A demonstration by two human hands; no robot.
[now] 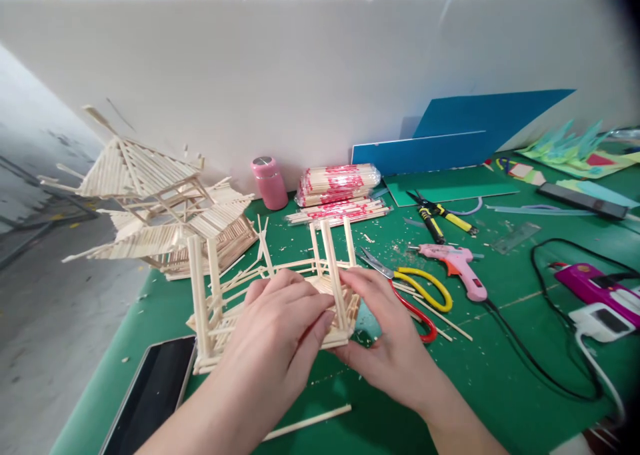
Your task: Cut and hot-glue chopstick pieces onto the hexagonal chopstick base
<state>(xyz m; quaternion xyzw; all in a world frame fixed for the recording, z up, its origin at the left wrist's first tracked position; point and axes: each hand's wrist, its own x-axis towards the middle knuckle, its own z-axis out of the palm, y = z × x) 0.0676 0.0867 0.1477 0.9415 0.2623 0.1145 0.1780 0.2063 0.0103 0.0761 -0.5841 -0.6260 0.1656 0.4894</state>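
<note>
A model frame built from thin wooden sticks (201, 308) stands in front of me, with upright posts at its corners and low railings. My left hand (283, 325) reaches over its near side, thumb and fingers pressed together beside the right front post (334, 275). What they pinch is hidden. My right hand (387, 331) grips the frame's right front corner, index finger against the post and thumb low at the base. One loose stick (310, 423) lies on the green table in front of the frame.
A roofed stick model (150, 195) stands back left, a phone (153, 395) near left. Behind are a pink bottle (270, 183) and packed sticks (337, 183). To the right lie scissors (425, 283), pliers (440, 216), and a corded pink glue gun (457, 263).
</note>
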